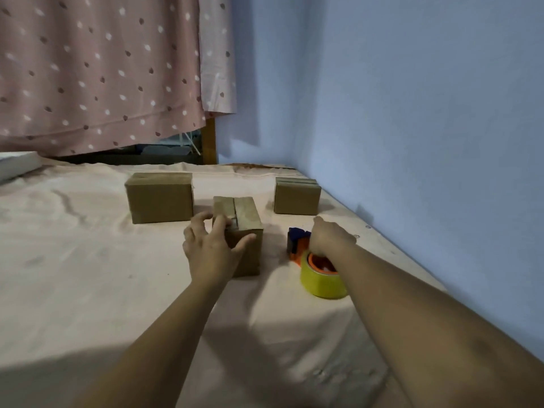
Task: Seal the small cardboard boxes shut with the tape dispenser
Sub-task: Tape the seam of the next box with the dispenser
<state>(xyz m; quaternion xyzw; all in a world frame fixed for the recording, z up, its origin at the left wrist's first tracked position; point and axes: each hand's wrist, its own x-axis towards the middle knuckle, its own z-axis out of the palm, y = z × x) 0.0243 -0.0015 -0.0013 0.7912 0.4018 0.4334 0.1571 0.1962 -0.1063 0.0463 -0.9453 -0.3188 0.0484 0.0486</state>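
Chiefly, a pale blue wall (412, 113), plain, filling the right side and meeting the surface along a slanting edge. Surface: a wide flat bed or table, which I cannot tell, covered by a pale pink sheet (88, 275), wrinkled and shadowed at the near edge. Curtain (97, 69): dusty pink with white and dark spots, hanging at the far left, its hem just above the sheet. Wooden post (209, 142) beside the curtain's right edge. White flat object (14, 166), partly cut off at the far left. Left box (160, 201): brown cardboard, largest, far side, flaps down. Right box (295, 198): smaller, far side, near the wall. Middle box (247, 219): nearest, top flaps meeting at a seam. Tape dispenser (321, 278): yellow roll, orange and blue body, resting on the sheet right of the middle box. Left hand (209, 248): fingers curled over the middle box's near top edge, thumb on its front face. Right hand (329, 240): closed around the dispenser's handle.
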